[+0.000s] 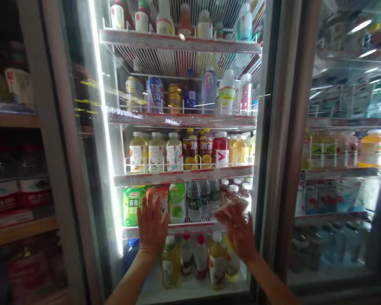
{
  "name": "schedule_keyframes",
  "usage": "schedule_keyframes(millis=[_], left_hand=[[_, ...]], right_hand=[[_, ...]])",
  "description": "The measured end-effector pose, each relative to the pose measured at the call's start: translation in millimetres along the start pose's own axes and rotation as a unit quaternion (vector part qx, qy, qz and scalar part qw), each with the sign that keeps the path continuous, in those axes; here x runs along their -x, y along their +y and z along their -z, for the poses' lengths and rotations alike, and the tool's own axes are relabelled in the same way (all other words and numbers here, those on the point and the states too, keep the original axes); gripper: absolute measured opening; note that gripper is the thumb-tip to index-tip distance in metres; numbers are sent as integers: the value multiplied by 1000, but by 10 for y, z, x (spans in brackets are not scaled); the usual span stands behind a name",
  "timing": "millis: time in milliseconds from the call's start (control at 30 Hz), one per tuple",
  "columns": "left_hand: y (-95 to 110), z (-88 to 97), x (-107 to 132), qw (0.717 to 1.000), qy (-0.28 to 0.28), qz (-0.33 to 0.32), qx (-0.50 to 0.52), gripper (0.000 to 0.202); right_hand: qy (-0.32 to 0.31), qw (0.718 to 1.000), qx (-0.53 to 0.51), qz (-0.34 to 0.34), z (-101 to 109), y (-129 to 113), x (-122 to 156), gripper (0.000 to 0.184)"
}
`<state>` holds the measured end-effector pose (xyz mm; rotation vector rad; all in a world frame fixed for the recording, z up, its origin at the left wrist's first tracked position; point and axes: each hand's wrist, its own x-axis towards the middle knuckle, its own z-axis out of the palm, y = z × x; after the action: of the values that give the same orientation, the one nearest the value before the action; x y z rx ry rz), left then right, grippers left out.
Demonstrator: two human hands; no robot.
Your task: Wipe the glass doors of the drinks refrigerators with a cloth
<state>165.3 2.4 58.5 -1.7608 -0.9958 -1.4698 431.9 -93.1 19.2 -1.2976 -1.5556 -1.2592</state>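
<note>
My left hand (150,224) is raised flat, fingers spread and empty, in front of the third shelf (180,176) of a lit drinks fridge. It covers a red-labelled bottle (160,195), with green cartons (131,205) to its left and a green bottle (177,202) to its right. My right hand (238,231) is blurred, palm forward and fingers apart, in front of small red-capped bottles (233,192) near the fridge's right frame (266,169). Both palms seem to rest on the glass front; I cannot tell for certain. Neither hand holds anything.
Upper shelves carry cans (154,94), yellow tea bottles (155,152) and tall bottles (165,19). Juice bottles (217,260) stand on the bottom shelf. A second closed glass-door fridge (343,169) is on the right. Dark open wooden shelves (19,231) with bottled water are on the left.
</note>
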Motion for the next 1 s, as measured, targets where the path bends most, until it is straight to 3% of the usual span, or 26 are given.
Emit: schedule_keyframes(millis=[67, 133, 233, 300, 433, 500, 700, 767, 833, 900, 1000], left_hand=[[0, 7, 115, 1000, -18, -6, -8, 69], [4, 1, 217, 1000, -26, -8, -13, 70], [10, 8, 313, 999, -26, -12, -15, 69], [13, 35, 348, 999, -31, -18, -17, 69], [49, 99, 420, 998, -58, -17, -21, 67], [88, 114, 468, 997, -72, -6, -22, 64], [113, 126, 579, 994, -102, 7, -30, 58], [71, 149, 593, 993, -114, -7, -37, 57], [28, 180, 603, 991, -122, -29, -44, 55], [-3, 209, 616, 990, -125, -43, -51, 53], [-43, 244, 643, 989, -127, -48, -59, 53]], right_hand=[[43, 995, 42, -83, 22, 134, 54, 56], [65, 991, 41, -112, 8, 101, 131, 59], [-5, 1000, -6, -22, -23, -90, 280, 59], [-44, 999, -8, 28, 4, -77, 354, 59], [7, 995, 46, -84, 111, 229, 375, 58], [24, 994, 43, -102, 102, 207, 379, 57], [-60, 989, -47, 127, -93, -365, 286, 42], [-44, 991, -47, 114, -106, -356, 108, 39], [-12, 998, -38, 55, -96, -299, -45, 41], [-3, 999, -30, 33, -82, -301, -76, 42], [-65, 978, -54, 189, -76, -431, 51, 42]])
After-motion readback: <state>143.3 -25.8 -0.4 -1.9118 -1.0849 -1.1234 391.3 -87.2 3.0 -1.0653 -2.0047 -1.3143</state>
